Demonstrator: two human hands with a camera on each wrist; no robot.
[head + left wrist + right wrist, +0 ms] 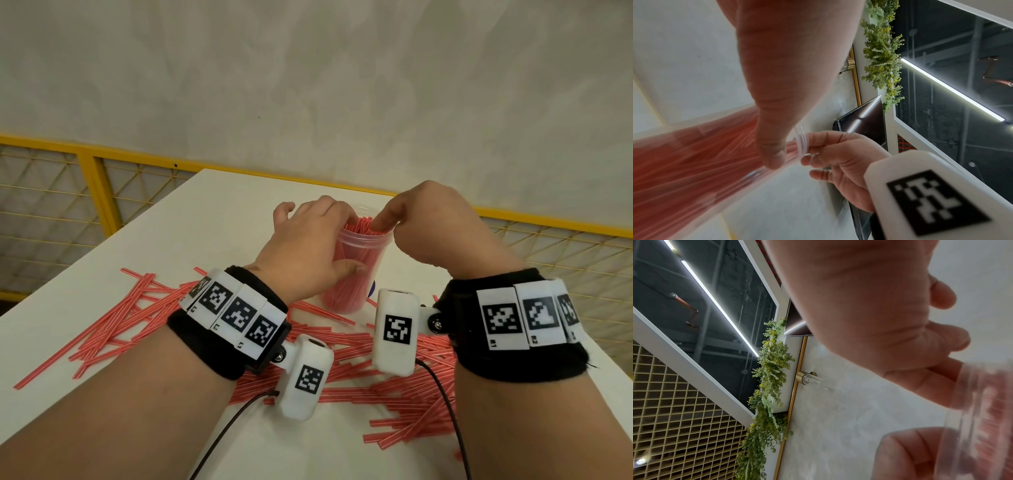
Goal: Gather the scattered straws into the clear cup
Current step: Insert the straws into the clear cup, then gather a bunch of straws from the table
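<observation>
On the table [219, 212] the cup [356, 270], gripped by the left hand [308, 246], is packed; the right hand [435, 226] seems to tuck straws [363, 228] in, curled. Many straws remain scattered.

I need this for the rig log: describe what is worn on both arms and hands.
Both hands, left and right, are bare, without gloves or sleeves. Each wrist carries a black fabric band topped by a row of white blocks printed with black-and-white square markers. A rounded white plastic camera housing, also marker-printed, hangs from each band on a bolted bracket, trailing a thin black cable.
</observation>
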